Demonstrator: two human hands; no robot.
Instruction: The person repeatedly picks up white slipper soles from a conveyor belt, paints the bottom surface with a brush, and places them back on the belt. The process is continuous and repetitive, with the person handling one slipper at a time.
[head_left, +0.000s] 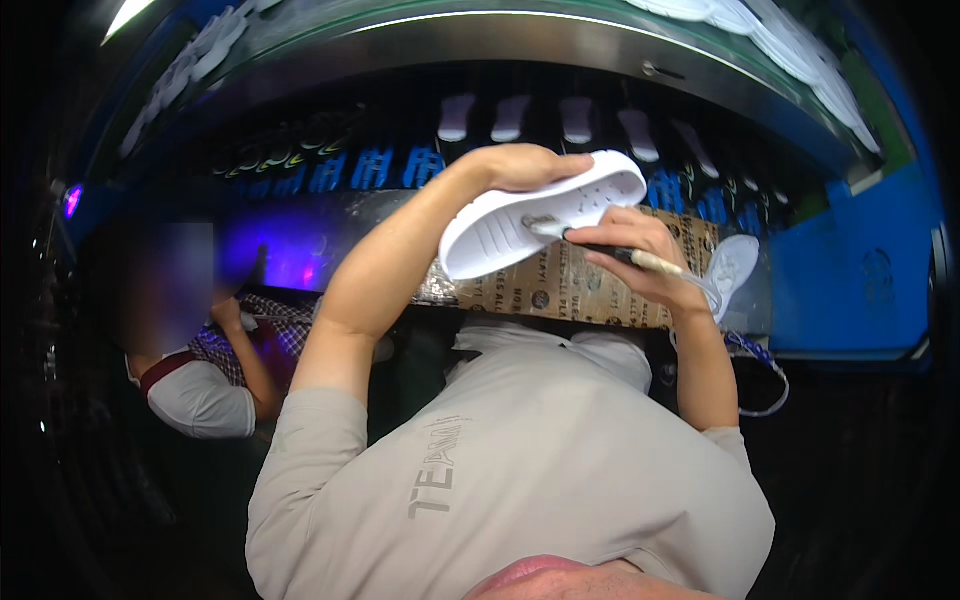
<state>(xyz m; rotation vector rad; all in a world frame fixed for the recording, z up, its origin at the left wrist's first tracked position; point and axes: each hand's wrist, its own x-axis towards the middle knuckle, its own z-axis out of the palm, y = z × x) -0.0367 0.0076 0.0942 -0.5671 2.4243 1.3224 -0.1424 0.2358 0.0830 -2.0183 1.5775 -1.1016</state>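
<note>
Up the front of my grey shirt (580, 440), toward 6 o'clock, climbs one short word in darker grey block capitals, with slanted strokes about its upper end. On my table (345, 222), just off centre toward 3 o'clock, the brown sheet (560, 292) is printed with rows of dark capitals and small round marks. Far out at 3 o'clock, the blue panel (825, 275) bears a dark emblem (878, 278), too faint for me to read.
</note>
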